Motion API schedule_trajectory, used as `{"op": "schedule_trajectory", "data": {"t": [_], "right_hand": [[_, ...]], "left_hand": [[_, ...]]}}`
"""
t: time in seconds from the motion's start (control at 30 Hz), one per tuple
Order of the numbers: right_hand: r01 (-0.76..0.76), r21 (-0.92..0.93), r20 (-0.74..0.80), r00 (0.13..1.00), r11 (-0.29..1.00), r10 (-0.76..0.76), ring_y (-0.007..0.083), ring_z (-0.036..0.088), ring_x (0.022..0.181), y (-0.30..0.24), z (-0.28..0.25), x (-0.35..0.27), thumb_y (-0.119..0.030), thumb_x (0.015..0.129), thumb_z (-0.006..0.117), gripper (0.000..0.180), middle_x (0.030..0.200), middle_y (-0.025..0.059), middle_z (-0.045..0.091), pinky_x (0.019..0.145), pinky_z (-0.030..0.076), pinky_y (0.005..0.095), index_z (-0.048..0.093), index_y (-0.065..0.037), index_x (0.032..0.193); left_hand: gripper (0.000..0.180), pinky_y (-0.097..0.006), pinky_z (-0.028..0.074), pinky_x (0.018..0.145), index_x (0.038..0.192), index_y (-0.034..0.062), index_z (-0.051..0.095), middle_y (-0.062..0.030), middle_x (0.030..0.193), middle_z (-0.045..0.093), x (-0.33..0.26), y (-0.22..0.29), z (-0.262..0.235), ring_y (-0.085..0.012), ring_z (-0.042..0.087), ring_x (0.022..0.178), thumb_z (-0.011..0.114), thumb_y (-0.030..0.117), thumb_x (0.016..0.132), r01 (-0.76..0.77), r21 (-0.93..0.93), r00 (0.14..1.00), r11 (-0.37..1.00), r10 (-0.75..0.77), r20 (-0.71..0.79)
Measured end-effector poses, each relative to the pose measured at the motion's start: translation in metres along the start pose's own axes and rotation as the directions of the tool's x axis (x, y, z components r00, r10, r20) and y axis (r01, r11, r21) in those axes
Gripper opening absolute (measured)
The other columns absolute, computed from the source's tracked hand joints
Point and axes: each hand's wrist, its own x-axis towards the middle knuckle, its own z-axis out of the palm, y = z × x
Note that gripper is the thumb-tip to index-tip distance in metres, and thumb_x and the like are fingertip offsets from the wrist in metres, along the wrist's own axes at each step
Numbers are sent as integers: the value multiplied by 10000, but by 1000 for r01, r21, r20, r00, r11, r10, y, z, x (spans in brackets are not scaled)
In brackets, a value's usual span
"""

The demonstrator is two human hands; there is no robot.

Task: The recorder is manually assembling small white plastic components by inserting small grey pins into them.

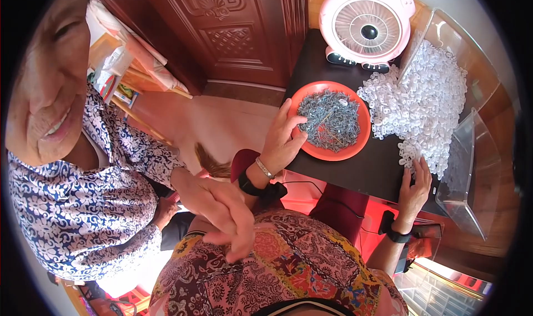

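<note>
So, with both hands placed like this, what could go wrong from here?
1. The orange plate of small metal pieces sits close to the dark table's near edge; the left hand on its rim could tip or push it off.
2. The heap of white plastic parts lies loose up to the edge by the right hand; some could slide off.

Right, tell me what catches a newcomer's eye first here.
An orange plate heaped with small grey metal bits sits mid-table, the left hand at its rim. Right of it spreads a pile of white plastic pieces, the right hand at its near edge. A pink fan stands behind.
</note>
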Motion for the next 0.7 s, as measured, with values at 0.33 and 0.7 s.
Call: {"op": "schedule_trajectory", "data": {"t": [0.33,0.7], "right_hand": [[-10,-1,7,1000,1000,10,349,521,1187,-3,-1,4,-146,869,622,300,1280,158,570,992,418,425,634,-19,1140],[20,-13,-8,1000,1000,-20,340,529,1169,0,3,8,-148,877,615,297,1278,152,572,977,426,416,632,-22,1145]], "left_hand": [[291,-443,320,1075,1100,98,586,-296,1465,300,6,0,-3,-434,341,1338,646,137,818,12,-9,1000,1000,-12,7],[303,-436,315,1081,1112,95,582,-283,1471,299,7,-2,-2,-423,335,1346,645,136,819,14,3,1000,1000,-14,-8]]}}
